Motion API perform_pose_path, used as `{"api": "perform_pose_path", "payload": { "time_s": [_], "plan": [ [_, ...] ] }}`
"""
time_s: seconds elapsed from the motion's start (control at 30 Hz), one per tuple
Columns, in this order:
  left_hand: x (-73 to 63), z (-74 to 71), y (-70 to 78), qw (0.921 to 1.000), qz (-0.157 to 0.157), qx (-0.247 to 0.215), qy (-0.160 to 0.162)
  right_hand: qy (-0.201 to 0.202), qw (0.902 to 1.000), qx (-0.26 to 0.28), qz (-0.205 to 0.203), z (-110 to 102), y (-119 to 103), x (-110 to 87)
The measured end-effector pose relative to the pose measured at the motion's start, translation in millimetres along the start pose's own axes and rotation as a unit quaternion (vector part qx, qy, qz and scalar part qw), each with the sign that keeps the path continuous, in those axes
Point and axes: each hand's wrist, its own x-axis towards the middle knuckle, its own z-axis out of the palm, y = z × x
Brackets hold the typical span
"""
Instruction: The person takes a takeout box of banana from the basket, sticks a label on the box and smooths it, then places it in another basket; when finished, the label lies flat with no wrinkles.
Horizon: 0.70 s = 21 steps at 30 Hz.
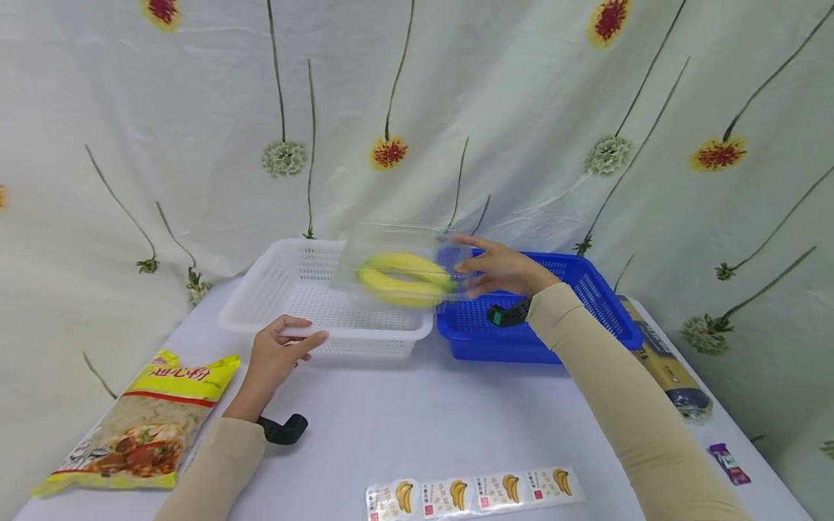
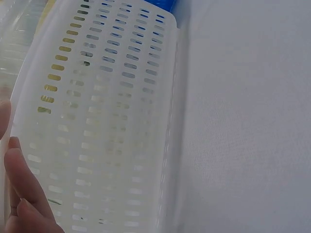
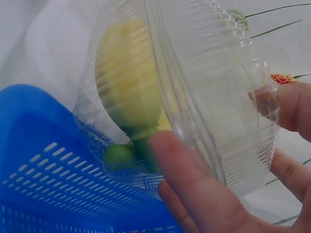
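Observation:
My right hand (image 1: 498,268) grips the right end of a clear plastic clamshell box (image 3: 204,87), fingers and thumb spread around its ridged sides. Inside lie yellow bananas (image 1: 404,289) with green stem ends. The box is tilted in the air, overlapping the white basket and the blue basket in the head view. At the front left of the white basket (image 1: 365,335), my left hand (image 1: 276,354) has its fingers right at the rim, loosely extended. Its fingertips (image 2: 26,182) show beside the slotted wall in the left wrist view.
The blue basket (image 1: 508,353) stands right of the white one. A yellow-topped food bag (image 1: 150,427) lies at left. A strip of banana stickers (image 1: 472,496) is at the front. On the right are a long brown-and-dark package (image 1: 671,362) and a small purple packet (image 1: 730,463). Patterned cloth (image 1: 521,108) hangs behind.

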Motion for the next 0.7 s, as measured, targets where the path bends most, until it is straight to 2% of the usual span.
{"api": "perform_pose_path", "payload": {
  "time_s": [0.33, 0.7],
  "plan": [
    [2.9, -1.4, -2.3, 0.9999, -0.001, 0.009, -0.006, 0.012, 0.9997, -0.021, 0.004, -17, 15, -27.7],
    [3.9, 0.4, -3.2, 0.9998, -0.008, 0.018, -0.005, 0.010, 0.9988, -0.048, -0.004, -21, 27, -64.8]
  ]
}}
